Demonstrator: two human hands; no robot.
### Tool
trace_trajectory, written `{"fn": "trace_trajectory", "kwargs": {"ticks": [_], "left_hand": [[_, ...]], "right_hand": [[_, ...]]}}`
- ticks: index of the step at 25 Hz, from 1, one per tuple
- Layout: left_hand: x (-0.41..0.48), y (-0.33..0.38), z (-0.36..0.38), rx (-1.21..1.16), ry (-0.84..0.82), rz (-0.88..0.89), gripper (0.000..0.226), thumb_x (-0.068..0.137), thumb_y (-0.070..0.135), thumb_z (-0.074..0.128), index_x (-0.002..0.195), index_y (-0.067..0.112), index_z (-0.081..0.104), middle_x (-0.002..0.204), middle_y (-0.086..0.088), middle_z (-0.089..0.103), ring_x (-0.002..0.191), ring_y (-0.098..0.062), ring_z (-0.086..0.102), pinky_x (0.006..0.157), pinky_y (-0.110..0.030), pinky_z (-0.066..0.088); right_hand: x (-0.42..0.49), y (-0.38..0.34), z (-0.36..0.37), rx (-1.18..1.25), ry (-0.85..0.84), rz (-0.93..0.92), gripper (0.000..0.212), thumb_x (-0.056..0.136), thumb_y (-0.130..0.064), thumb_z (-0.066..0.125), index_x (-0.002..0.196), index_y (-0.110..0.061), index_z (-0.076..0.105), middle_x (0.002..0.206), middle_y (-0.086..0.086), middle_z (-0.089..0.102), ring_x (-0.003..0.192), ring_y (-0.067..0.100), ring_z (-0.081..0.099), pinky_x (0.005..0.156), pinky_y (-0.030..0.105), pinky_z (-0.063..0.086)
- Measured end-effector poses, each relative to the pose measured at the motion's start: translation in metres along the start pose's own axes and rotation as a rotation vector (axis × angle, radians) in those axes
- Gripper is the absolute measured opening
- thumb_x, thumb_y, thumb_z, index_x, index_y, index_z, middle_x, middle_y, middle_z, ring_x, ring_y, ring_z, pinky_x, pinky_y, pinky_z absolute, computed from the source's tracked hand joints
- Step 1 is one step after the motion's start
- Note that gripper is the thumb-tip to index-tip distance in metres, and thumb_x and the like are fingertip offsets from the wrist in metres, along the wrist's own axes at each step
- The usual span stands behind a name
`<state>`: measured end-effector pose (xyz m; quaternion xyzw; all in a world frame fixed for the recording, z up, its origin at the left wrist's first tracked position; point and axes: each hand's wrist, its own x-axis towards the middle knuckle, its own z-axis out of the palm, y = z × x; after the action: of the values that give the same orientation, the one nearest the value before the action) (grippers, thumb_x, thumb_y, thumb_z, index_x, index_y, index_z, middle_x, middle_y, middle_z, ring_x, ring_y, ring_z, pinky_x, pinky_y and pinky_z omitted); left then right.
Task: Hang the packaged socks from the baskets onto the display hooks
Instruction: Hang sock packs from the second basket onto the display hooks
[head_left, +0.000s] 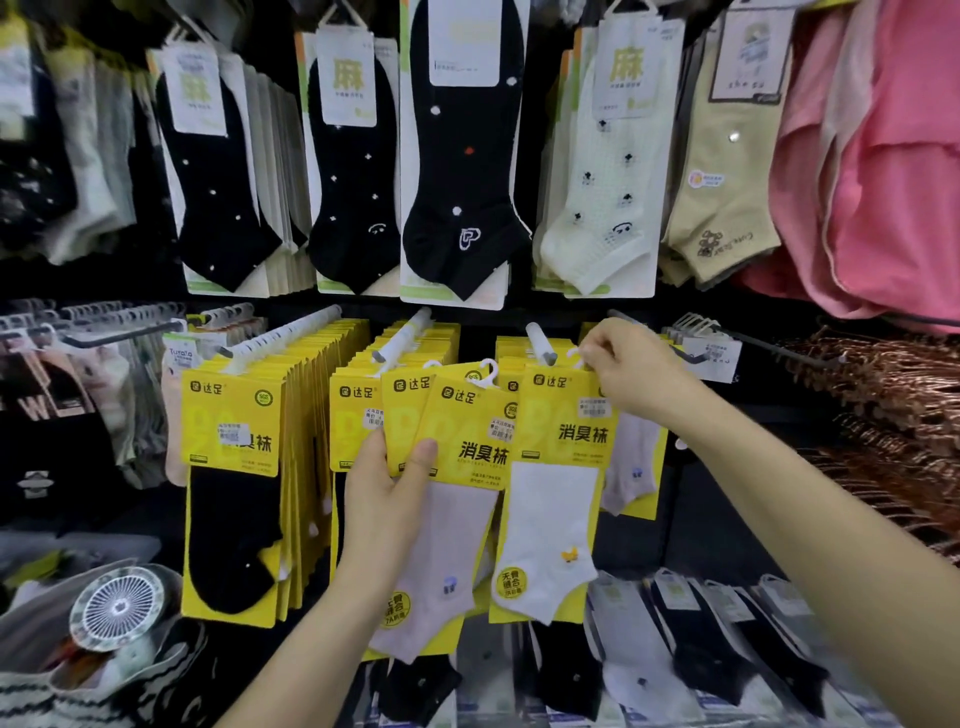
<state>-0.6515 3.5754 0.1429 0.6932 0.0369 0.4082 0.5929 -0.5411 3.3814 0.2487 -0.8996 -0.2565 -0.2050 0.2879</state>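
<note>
Fingers (592, 347) on the right hand (631, 371) are pinching the white plastic hanger at the top of a yellow sock pack (563, 441), thumb and forefinger pressed together on it. I'm watching the pack hanging straight down from that pinch, long axis upright, white sock facing me. The hook (540, 347) is sitting just to the left of those fingertips, its white tip pointing out toward me, and I'm not managing to tell whether hanger and tip are touching. I'm judging that the hanger is needing a short shift leftward, then a push back along the rod. Of the 2 hands, the right is lying far nearer that hook. The left hand (387, 483) is sitting lower and to the left, thumb curling over the front of at least 2 spare packs (467, 447), gripping them fanned and tilted, their hanger loops hanging on no hook. I'm reading those as waiting their turn.
</note>
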Motion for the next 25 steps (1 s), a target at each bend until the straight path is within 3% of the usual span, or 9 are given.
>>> {"fn": "trace_trajectory", "kwargs": {"ticks": [7, 11, 13, 16, 19, 22, 25], "left_hand": [[0.003, 0.001, -0.012, -0.032, 0.108, -0.042, 0.014, 0.092, 0.021, 0.056, 0.096, 0.034, 0.057, 0.095, 0.020, 0.065, 0.089, 0.007, 0.061, 0.070, -0.013, 0.045], [0.010, 0.008, -0.021, -0.020, 0.148, -0.019, 0.012, 0.092, 0.023, 0.055, 0.092, 0.035, 0.057, 0.094, 0.019, 0.064, 0.083, 0.016, 0.058, 0.066, -0.010, 0.042], [0.008, 0.010, -0.018, -0.031, 0.110, -0.034, 0.011, 0.092, 0.024, 0.055, 0.093, 0.035, 0.057, 0.096, 0.019, 0.064, 0.085, 0.012, 0.060, 0.068, -0.010, 0.044], [0.000, 0.011, -0.008, -0.080, 0.043, -0.036, 0.014, 0.092, 0.022, 0.055, 0.098, 0.035, 0.057, 0.100, 0.019, 0.065, 0.092, 0.006, 0.061, 0.075, -0.015, 0.047], [-0.006, 0.012, 0.005, -0.112, -0.030, -0.017, 0.019, 0.092, 0.019, 0.055, 0.100, 0.036, 0.057, 0.102, 0.019, 0.065, 0.094, 0.007, 0.061, 0.077, -0.013, 0.049], [-0.011, 0.011, 0.017, -0.102, -0.050, -0.027, 0.019, 0.091, 0.018, 0.057, 0.098, 0.036, 0.057, 0.100, 0.017, 0.066, 0.094, 0.003, 0.062, 0.076, -0.015, 0.049], [-0.013, 0.010, 0.027, -0.077, -0.056, -0.052, 0.017, 0.089, 0.017, 0.060, 0.092, 0.034, 0.057, 0.097, 0.014, 0.065, 0.093, -0.003, 0.062, 0.074, -0.017, 0.047]], "right_hand": [[0.012, -0.016, 0.018, -0.018, -0.014, 0.015, 0.017, 0.097, -0.018, 0.040, 0.085, -0.014, 0.052, 0.073, -0.004, 0.050, 0.062, 0.014, 0.047, 0.060, 0.034, 0.040], [0.015, -0.013, 0.018, -0.021, -0.006, 0.043, 0.015, 0.095, -0.019, 0.044, 0.089, -0.012, 0.056, 0.081, 0.000, 0.057, 0.064, 0.015, 0.051, 0.060, 0.036, 0.043], [0.011, -0.011, 0.017, 0.055, 0.124, 0.041, 0.009, 0.093, -0.024, 0.051, 0.089, -0.017, 0.055, 0.083, -0.004, 0.058, 0.070, 0.011, 0.053, 0.062, 0.032, 0.045], [-0.015, -0.013, 0.025, 0.309, 0.341, -0.073, 0.017, 0.091, -0.034, 0.053, 0.078, -0.024, 0.051, 0.069, -0.012, 0.052, 0.064, 0.001, 0.048, 0.055, 0.014, 0.034], [-0.039, -0.025, 0.034, 0.375, 0.186, -0.104, 0.014, 0.088, -0.039, 0.057, 0.080, -0.028, 0.054, 0.073, -0.012, 0.057, 0.066, 0.002, 0.052, 0.058, 0.013, 0.039], [-0.042, -0.025, 0.025, 0.423, 0.089, -0.050, 0.012, 0.084, -0.027, 0.067, 0.077, -0.027, 0.058, 0.075, -0.009, 0.062, 0.069, 0.009, 0.056, 0.064, 0.021, 0.046], [-0.046, -0.021, 0.016, 0.567, 0.014, -0.008, 0.009, 0.086, -0.020, 0.066, 0.077, -0.021, 0.062, 0.077, 0.000, 0.063, 0.072, 0.011, 0.056, 0.066, 0.018, 0.047]]}}
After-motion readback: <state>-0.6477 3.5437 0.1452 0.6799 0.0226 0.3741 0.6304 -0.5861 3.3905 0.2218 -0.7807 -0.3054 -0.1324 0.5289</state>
